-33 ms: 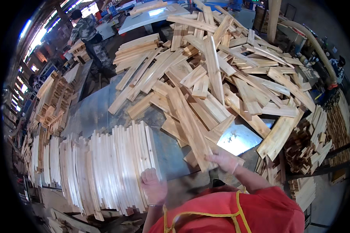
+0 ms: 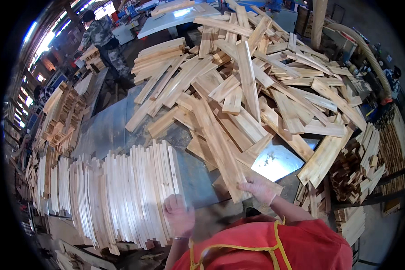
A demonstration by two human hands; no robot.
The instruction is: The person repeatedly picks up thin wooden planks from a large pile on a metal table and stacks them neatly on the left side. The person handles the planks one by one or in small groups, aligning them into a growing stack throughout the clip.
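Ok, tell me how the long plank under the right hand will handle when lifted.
The long plank looks stiff, flat sawn wood, so it probably won't flex. The right hand grips one end only, so the far end may dip. It overlaps the loose pile, so neighbours could shift.

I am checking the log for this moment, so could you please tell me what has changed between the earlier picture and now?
Nothing has visibly changed. The right hand rests as before on the near end of the long plank from the loose pile, and the left hand is in the same place against the row of upright boards on the metal table.
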